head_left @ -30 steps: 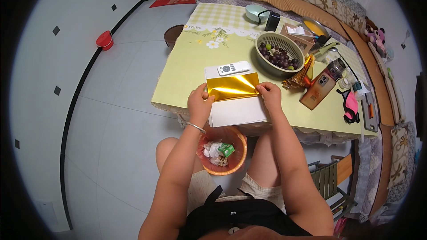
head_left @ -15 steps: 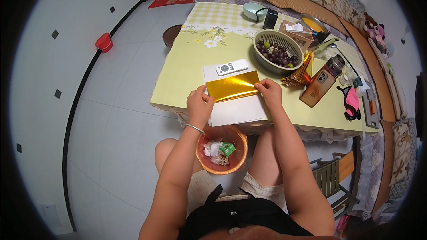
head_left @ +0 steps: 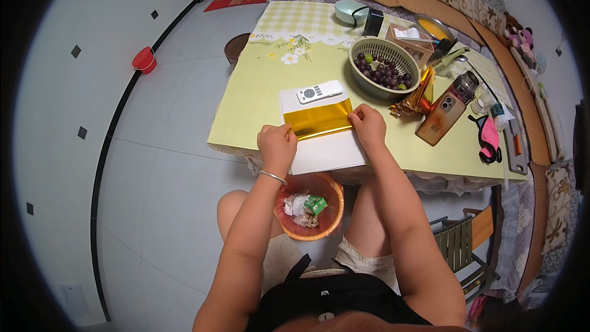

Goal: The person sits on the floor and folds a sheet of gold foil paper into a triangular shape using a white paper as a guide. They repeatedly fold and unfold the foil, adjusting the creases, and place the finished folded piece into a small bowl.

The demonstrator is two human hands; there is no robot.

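Foil [head_left: 319, 120] is over the paper [head_left: 329, 154], pinched at its two ends by left hand [head_left: 278, 147] and right hand [head_left: 369, 126]. Both should pull with equal, light tension, because foil so thin probably creases easily.

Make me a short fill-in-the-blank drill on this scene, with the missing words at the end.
1. The left hand and the right hand hold a shiny sheet whose colour is ____.
2. The silvery bracelet is worn on the person's ____ side.
3. The colander holds round fruit, mostly dark purple, with a few that are ____.
4. The phone lies to the ____ of the right hand.

Missing words: gold; left; green; right.
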